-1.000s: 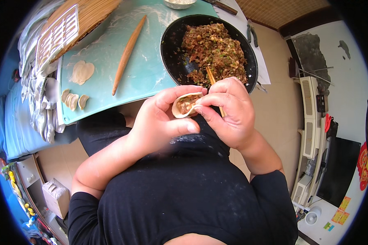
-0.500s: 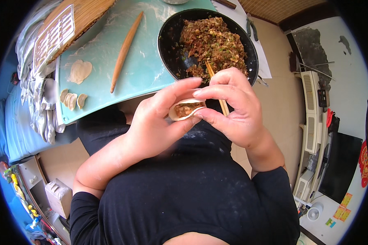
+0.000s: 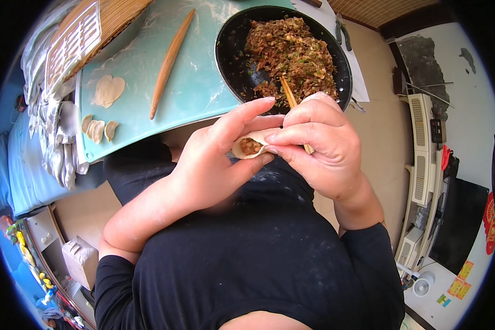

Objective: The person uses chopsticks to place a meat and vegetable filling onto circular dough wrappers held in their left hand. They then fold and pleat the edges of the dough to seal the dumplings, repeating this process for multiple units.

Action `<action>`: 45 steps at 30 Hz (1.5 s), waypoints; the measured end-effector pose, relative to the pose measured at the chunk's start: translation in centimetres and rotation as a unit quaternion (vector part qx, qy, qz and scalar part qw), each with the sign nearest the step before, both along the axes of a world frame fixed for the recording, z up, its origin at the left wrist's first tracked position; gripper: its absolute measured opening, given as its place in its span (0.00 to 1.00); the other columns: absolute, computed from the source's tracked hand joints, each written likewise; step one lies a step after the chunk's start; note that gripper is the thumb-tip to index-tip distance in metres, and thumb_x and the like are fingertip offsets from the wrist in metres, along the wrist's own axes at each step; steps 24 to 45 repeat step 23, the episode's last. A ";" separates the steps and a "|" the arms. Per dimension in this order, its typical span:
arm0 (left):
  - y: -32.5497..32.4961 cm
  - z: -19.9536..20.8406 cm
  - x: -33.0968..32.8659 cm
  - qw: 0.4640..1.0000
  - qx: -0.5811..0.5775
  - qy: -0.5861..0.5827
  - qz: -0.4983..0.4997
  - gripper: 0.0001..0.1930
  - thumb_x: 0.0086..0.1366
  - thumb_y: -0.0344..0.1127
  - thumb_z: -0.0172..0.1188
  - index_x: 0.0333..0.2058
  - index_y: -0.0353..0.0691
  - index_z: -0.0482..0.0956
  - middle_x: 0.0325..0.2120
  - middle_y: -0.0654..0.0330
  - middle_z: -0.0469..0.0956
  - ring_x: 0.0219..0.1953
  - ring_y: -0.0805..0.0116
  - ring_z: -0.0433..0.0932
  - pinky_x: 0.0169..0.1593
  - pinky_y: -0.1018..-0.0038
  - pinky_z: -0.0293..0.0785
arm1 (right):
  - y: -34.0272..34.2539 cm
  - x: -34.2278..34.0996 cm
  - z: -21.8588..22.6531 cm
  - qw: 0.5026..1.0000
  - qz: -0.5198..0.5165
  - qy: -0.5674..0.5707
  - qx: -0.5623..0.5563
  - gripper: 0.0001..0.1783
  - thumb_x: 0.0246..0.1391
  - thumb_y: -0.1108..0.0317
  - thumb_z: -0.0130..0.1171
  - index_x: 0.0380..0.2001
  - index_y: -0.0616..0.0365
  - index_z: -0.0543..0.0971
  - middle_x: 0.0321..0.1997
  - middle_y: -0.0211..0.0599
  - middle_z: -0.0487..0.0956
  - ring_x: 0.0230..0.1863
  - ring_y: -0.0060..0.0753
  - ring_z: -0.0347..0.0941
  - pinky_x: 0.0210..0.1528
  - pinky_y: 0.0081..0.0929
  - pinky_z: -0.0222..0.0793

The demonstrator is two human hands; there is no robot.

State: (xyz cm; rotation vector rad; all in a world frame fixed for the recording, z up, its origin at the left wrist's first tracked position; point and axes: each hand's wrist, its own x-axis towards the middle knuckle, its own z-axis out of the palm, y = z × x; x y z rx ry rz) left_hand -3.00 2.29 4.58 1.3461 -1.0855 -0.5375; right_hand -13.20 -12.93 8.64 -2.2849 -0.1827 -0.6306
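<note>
Head camera, looking down: your left hand [image 3: 212, 168] cradles a round dumpling wrapper [image 3: 251, 144] with a spoonful of brown filling in its middle, held just above your lap and in front of your dark shirt [image 3: 247, 258]. The left grip is clamped on the wrapper, thumb under its near edge and fingers [image 3: 242, 115] curled over its far edge. Your right hand [image 3: 319, 146] meets it from the other side, thumb and forefinger pinching the wrapper's right rim; that grip is also closed on the dough, and it keeps a pair of wooden chopsticks [image 3: 289, 99] tucked against the palm, their tips pointing up toward the pan.

The black pan [image 3: 231, 49] sits at the near right corner of the pale green surface [image 3: 198, 82], heaped with minced meat filling [image 3: 291, 55] flecked with green. A long wooden rolling pin [image 3: 171, 60] lies on a slant across the middle of the surface, well apart from the pan. Near the left edge, a flat rolled wrapper [image 3: 108, 89] lies alone, and a short row of small dough pieces [image 3: 98, 130] rests by the near left corner. A woven bamboo mat [image 3: 107, 22] covers the far left corner of the surface, with a white slotted tray [image 3: 71, 47] on top. Flour dusts the surface, your forearm and your shirt.
</note>
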 end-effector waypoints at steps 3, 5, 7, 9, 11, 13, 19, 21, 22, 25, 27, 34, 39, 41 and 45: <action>0.2 -0.2 0.2 0.997 0.009 -0.067 0.037 0.27 0.48 0.25 0.66 0.49 0.39 0.71 0.38 0.56 0.79 0.39 0.62 0.80 0.42 0.74 0.75 | 0.4 0.2 -0.4 0.998 -0.015 -0.052 -0.022 0.12 0.32 0.80 0.66 0.26 0.58 0.80 0.27 0.31 0.73 0.29 0.32 0.67 0.32 0.26 0.62; 0.8 -0.4 0.5 0.996 0.052 -0.075 0.021 0.23 0.50 0.22 0.64 0.47 0.34 0.72 0.43 0.55 0.76 0.43 0.68 0.76 0.46 0.75 0.73 | 0.4 0.1 -0.9 0.997 -0.020 -0.068 -0.034 0.12 0.32 0.80 0.66 0.26 0.58 0.80 0.27 0.32 0.73 0.29 0.33 0.67 0.32 0.27 0.62; 0.9 -0.3 0.5 0.993 0.066 -0.091 0.028 0.19 0.52 0.21 0.64 0.44 0.31 0.73 0.44 0.56 0.75 0.44 0.72 0.75 0.47 0.76 0.72 | 0.4 0.1 -1.0 0.996 -0.022 -0.072 -0.054 0.12 0.32 0.79 0.67 0.26 0.58 0.79 0.27 0.31 0.74 0.29 0.33 0.67 0.32 0.27 0.63; 1.0 -0.3 0.3 0.994 0.097 -0.038 0.029 0.19 0.52 0.21 0.64 0.45 0.31 0.73 0.43 0.57 0.75 0.45 0.72 0.75 0.47 0.76 0.72 | 0.4 0.1 -0.9 0.994 -0.019 -0.067 -0.081 0.12 0.32 0.78 0.67 0.26 0.58 0.79 0.28 0.31 0.74 0.29 0.34 0.67 0.32 0.28 0.63; 1.0 -0.4 0.2 0.993 0.112 0.001 0.031 0.19 0.52 0.21 0.63 0.45 0.31 0.73 0.43 0.57 0.75 0.45 0.72 0.74 0.48 0.76 0.72 | 0.5 -0.1 -0.8 0.992 -0.021 -0.068 -0.105 0.13 0.32 0.77 0.66 0.28 0.59 0.79 0.29 0.32 0.74 0.30 0.34 0.67 0.31 0.29 0.63; 1.0 -0.5 0.1 0.993 0.112 0.027 0.031 0.19 0.53 0.21 0.63 0.45 0.31 0.73 0.43 0.58 0.75 0.45 0.72 0.74 0.48 0.77 0.72 | 0.6 -0.2 -0.9 0.988 -0.028 -0.080 -0.128 0.14 0.32 0.76 0.66 0.29 0.59 0.79 0.29 0.32 0.74 0.31 0.35 0.67 0.32 0.29 0.64; 0.5 -1.3 -0.3 0.998 0.043 -0.010 0.052 0.20 0.47 0.27 0.68 0.41 0.39 0.77 0.32 0.57 0.79 0.31 0.70 0.78 0.36 0.77 0.75 | 0.6 -0.4 -1.8 0.967 -0.059 -0.106 -0.225 0.12 0.34 0.77 0.63 0.29 0.58 0.78 0.31 0.33 0.74 0.31 0.37 0.68 0.34 0.32 0.64; 0.7 -1.4 -0.4 0.996 0.072 0.023 0.051 0.20 0.47 0.28 0.68 0.42 0.39 0.77 0.32 0.58 0.79 0.31 0.70 0.78 0.36 0.77 0.75 | 0.5 -0.5 -2.0 0.971 -0.060 -0.100 -0.209 0.12 0.36 0.76 0.61 0.30 0.57 0.78 0.32 0.35 0.74 0.32 0.38 0.68 0.34 0.35 0.64; 0.8 -1.3 -0.4 0.994 0.087 0.039 0.051 0.20 0.47 0.28 0.68 0.42 0.39 0.77 0.32 0.59 0.79 0.31 0.69 0.78 0.36 0.77 0.75 | 0.5 -0.5 -2.0 0.976 -0.055 -0.096 -0.185 0.12 0.37 0.76 0.60 0.31 0.57 0.78 0.33 0.35 0.74 0.32 0.39 0.68 0.34 0.36 0.65; 1.0 -1.3 -0.4 0.991 0.085 0.091 0.046 0.20 0.48 0.28 0.68 0.42 0.41 0.77 0.35 0.61 0.79 0.33 0.68 0.79 0.38 0.77 0.75 | 0.5 -0.6 -1.7 0.987 -0.040 -0.087 -0.132 0.13 0.38 0.76 0.59 0.33 0.57 0.78 0.33 0.36 0.74 0.33 0.40 0.68 0.35 0.38 0.65; 1.0 -1.3 -0.4 0.991 0.085 0.091 0.046 0.20 0.48 0.28 0.68 0.42 0.41 0.77 0.35 0.61 0.79 0.33 0.68 0.79 0.38 0.77 0.75 | 0.5 -0.6 -1.7 0.987 -0.040 -0.087 -0.132 0.13 0.38 0.76 0.59 0.33 0.57 0.78 0.33 0.36 0.74 0.33 0.40 0.68 0.35 0.38 0.65; 1.0 -1.3 -0.4 0.991 0.085 0.091 0.046 0.20 0.48 0.28 0.68 0.42 0.41 0.77 0.35 0.61 0.79 0.33 0.68 0.79 0.38 0.77 0.75 | 0.5 -0.6 -1.7 0.987 -0.040 -0.087 -0.132 0.13 0.38 0.76 0.59 0.33 0.57 0.78 0.33 0.36 0.74 0.33 0.40 0.68 0.35 0.38 0.65; 1.0 -1.3 -0.4 0.991 0.085 0.091 0.046 0.20 0.48 0.28 0.68 0.42 0.41 0.77 0.35 0.61 0.79 0.33 0.68 0.79 0.38 0.77 0.75 | 0.5 -0.6 -1.7 0.987 -0.040 -0.087 -0.132 0.13 0.38 0.76 0.59 0.33 0.57 0.78 0.33 0.36 0.74 0.33 0.40 0.68 0.35 0.38 0.65; 1.0 -1.3 -0.4 0.991 0.085 0.091 0.046 0.20 0.48 0.28 0.68 0.42 0.41 0.77 0.35 0.61 0.79 0.33 0.68 0.79 0.38 0.77 0.75 | 0.5 -0.6 -1.7 0.987 -0.040 -0.087 -0.132 0.13 0.38 0.76 0.59 0.33 0.57 0.78 0.33 0.36 0.74 0.33 0.40 0.68 0.35 0.38 0.65; 1.0 -1.3 -0.4 0.991 0.085 0.091 0.046 0.20 0.48 0.28 0.68 0.42 0.41 0.77 0.35 0.61 0.79 0.33 0.68 0.79 0.38 0.77 0.75 | 0.5 -0.6 -1.7 0.987 -0.040 -0.087 -0.132 0.13 0.38 0.76 0.59 0.33 0.57 0.78 0.33 0.36 0.74 0.33 0.40 0.68 0.35 0.38 0.65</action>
